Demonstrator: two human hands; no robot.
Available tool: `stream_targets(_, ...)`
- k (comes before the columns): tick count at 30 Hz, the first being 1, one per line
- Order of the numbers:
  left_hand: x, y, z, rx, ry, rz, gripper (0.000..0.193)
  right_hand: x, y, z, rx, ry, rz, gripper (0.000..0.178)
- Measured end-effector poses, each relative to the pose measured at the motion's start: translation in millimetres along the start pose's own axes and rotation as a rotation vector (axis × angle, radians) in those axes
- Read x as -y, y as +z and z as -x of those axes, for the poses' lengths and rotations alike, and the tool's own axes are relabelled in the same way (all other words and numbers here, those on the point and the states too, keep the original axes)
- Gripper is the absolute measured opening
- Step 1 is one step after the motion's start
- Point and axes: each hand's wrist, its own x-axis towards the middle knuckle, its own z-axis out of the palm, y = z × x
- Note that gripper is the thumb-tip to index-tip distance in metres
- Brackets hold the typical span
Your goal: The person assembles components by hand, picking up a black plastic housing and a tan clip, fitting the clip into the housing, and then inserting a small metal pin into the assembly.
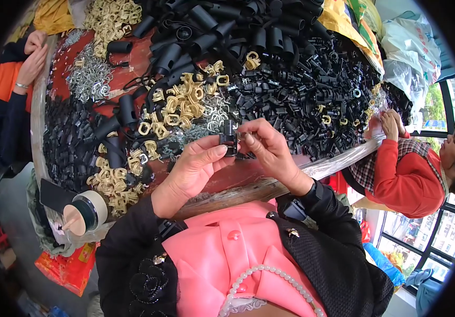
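Red tabletop (232, 177) with a pale wooden rim, bearing heaps of black fittings (291, 100) and cream-coloured clips (190, 103). Left hand (198, 166): grip narrow, thumb and fingers closed on a small black part (228, 134). Right hand (272, 150): grip also narrow, thumb and index fingertip close together at the part's right side; whether they pinch it or a separate piece cannot be told. The part lies between the two hands, over the near side of the tabletop. It appears dark and upright, with a rounded upper portion; finer detail is too small to resolve.
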Motion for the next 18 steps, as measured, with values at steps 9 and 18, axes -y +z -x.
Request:
stream_targets(9,1.3,-5.9,-0.8,-0.105,-0.064,-0.074,0.021,14.9,-9.2,1.6,-0.028,0.037,0.114,0.019)
stream_targets(18,6.2,-5.1,1.8,-0.118,-0.085,-0.067,0.021,11.6,-3.8,1.9,0.053,-0.146,0.125,0.02)
